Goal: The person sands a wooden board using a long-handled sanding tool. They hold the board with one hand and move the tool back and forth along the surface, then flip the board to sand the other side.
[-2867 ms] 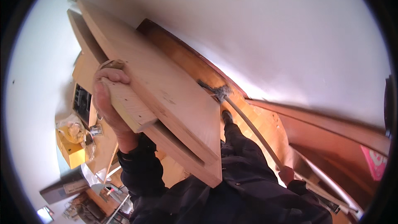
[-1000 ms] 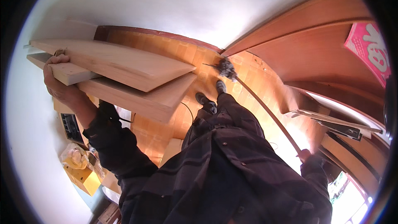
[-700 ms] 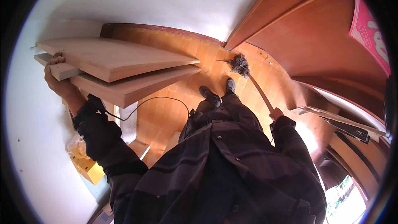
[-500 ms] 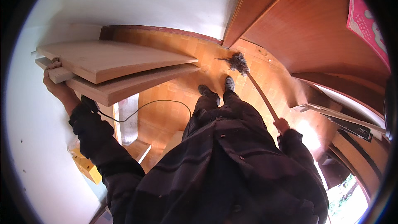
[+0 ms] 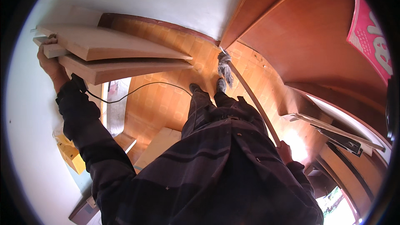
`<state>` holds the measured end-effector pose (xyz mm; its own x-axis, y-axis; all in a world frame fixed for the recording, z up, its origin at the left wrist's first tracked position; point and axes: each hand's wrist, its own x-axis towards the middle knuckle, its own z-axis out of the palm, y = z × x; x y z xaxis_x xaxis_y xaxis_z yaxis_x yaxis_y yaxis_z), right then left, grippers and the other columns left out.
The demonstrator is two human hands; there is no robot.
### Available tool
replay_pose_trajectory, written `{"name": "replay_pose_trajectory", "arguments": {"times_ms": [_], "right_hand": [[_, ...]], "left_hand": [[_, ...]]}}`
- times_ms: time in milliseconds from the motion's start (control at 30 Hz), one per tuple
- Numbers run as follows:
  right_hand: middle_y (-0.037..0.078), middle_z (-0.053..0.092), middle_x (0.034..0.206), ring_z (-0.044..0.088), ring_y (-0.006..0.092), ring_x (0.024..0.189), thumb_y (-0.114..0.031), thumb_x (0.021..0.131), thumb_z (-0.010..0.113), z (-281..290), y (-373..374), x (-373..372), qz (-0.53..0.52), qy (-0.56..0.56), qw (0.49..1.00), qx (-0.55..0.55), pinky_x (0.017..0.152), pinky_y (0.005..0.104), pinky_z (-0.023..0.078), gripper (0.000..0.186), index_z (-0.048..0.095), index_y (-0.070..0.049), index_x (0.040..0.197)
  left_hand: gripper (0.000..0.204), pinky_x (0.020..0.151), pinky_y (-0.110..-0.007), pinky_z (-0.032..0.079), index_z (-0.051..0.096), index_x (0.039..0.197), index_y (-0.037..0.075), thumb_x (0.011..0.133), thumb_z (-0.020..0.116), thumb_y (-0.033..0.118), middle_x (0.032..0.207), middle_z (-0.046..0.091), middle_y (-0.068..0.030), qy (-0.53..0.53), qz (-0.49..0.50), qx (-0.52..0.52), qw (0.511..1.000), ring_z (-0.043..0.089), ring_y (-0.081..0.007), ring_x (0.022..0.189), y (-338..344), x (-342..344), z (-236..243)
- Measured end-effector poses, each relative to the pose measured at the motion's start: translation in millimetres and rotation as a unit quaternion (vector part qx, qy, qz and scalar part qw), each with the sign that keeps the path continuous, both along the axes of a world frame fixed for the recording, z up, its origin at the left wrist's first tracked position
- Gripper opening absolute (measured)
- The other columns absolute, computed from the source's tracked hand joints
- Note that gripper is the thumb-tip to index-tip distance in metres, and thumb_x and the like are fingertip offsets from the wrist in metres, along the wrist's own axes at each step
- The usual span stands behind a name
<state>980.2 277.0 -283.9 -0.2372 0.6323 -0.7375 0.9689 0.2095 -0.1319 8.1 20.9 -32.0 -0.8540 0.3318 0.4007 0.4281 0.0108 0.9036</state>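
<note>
My right hand (image 5: 285, 152) is closed round the wooden handle of a mop (image 5: 255, 98). The handle slants away from me to the mop head (image 5: 225, 66), whose grey strands hang down close to my shoes, by the foot of the brown door panel. At far left, my left hand (image 5: 51, 63) is wrapped round a pale wooden block (image 5: 56, 50) at the near-left end of two wide boards. The upper board (image 5: 121, 43) lies above the lower board (image 5: 125, 71), with a dark gap between them. My fingertips show over the block's top; the palm is partly hidden.
A black cable (image 5: 146, 84) loops from beside my left wrist toward my legs. Yellow box (image 5: 74, 157) and flat panels (image 5: 160, 143) stand low at left. A reddish-brown door panel (image 5: 300, 37) rises ahead; propped boards (image 5: 337, 131) lean at right. Wooden flooring (image 5: 166, 96) lies below.
The mop head has moved left and its strands now hang down rather than spreading on the floor. My left hand keeps its grip on the block. The whole view has shifted slightly.
</note>
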Motion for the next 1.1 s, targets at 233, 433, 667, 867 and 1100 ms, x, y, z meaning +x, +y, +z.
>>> {"name": "replay_pose_trajectory", "arguments": {"times_ms": [233, 433, 667, 867, 1100], "right_hand": [[0.025, 0.069, 0.080, 0.069, 0.0481, 0.084, -0.022, 0.086, 0.071, -46, 61, -72, 0.129, 0.079, 0.988, 0.023, 0.070, 0.0567, 0.054, 0.023, 0.058, -0.004, 0.091], [0.027, 0.071, 0.086, 0.070, 0.0477, 0.089, -0.033, 0.088, 0.075, -119, 104, -208, 0.196, 0.121, 0.972, 0.042, 0.076, 0.0573, 0.055, 0.035, 0.062, -0.002, 0.097], [0.026, 0.073, 0.089, 0.072, 0.0440, 0.089, -0.043, 0.089, 0.072, -183, 123, -345, 0.178, 0.100, 0.979, 0.008, 0.076, 0.0518, 0.056, 0.046, 0.070, 0.002, 0.096], [0.017, 0.065, 0.060, 0.067, 0.0308, 0.055, -0.045, 0.092, 0.071, -185, 119, -222, 0.001, 0.053, 0.990, -0.134, 0.053, 0.0456, 0.050, 0.049, 0.066, -0.001, 0.073], [0.014, 0.065, 0.066, 0.065, 0.0241, 0.055, -0.037, 0.095, 0.071, -52, 41, -25, -0.089, 0.019, 0.994, -0.065, 0.051, 0.0413, 0.050, 0.041, 0.065, 0.002, 0.086]], "left_hand": [[0.047, 0.109, -0.039, 0.045, 0.070, 0.098, -0.006, 0.105, 0.036, 0.025, 0.116, 0.072, -0.0201, 0.020, 0.059, 0.007, 0.998, 0.064, -0.0311, 0.115, 12, 15, -2], [0.045, 0.109, -0.039, 0.044, 0.068, 0.104, -0.007, 0.103, 0.043, 0.030, 0.108, 0.073, -0.0177, 0.016, 0.075, 0.034, 0.996, 0.064, -0.0310, 0.112, 24, 37, 3], [0.046, 0.109, -0.039, 0.044, 0.068, 0.104, -0.005, 0.102, 0.041, 0.032, 0.105, 0.072, -0.0161, 0.012, 0.069, 0.025, 0.997, 0.064, -0.0315, 0.112, 24, 32, 3], [0.048, 0.109, -0.040, 0.045, 0.068, 0.101, -0.005, 0.102, 0.036, 0.031, 0.106, 0.073, -0.0162, 0.037, 0.077, -0.018, 0.996, 0.064, -0.0317, 0.115, 16, 26, 2], [0.036, 0.109, -0.040, 0.046, 0.070, 0.100, -0.005, 0.101, 0.042, 0.017, 0.114, 0.073, -0.0200, 0.063, 0.057, -0.048, 0.995, 0.065, -0.0311, 0.117, 10, 24, 0]]}}
